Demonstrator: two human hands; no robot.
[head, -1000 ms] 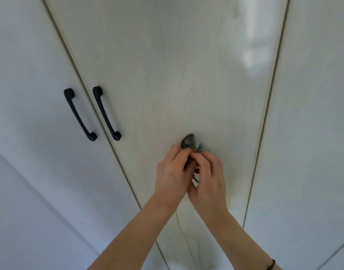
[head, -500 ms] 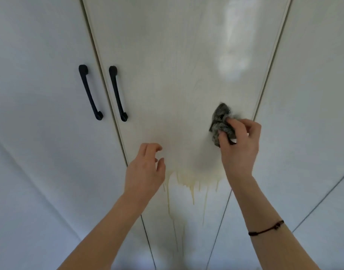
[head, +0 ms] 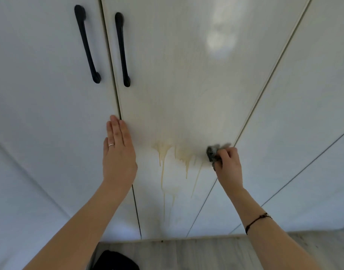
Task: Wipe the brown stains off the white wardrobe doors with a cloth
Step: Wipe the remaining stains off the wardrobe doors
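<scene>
Left hand [head: 118,152] was held flat, fingers straight, nothing gripped, laid across the seam at the left edge of the white middle wardrobe door [head: 186,78], below the black bar handles [head: 122,49]. Brown drip stains [head: 183,159] were seen mid-door. Crumpled grey cloth [head: 213,152] was clamped in the curled fingers of the right hand [head: 228,166], pressed on the door just right of the stains.

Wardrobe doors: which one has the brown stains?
The middle door, bearing the right-hand black handle: brown drips run down it; the left door and right door show none.
</scene>
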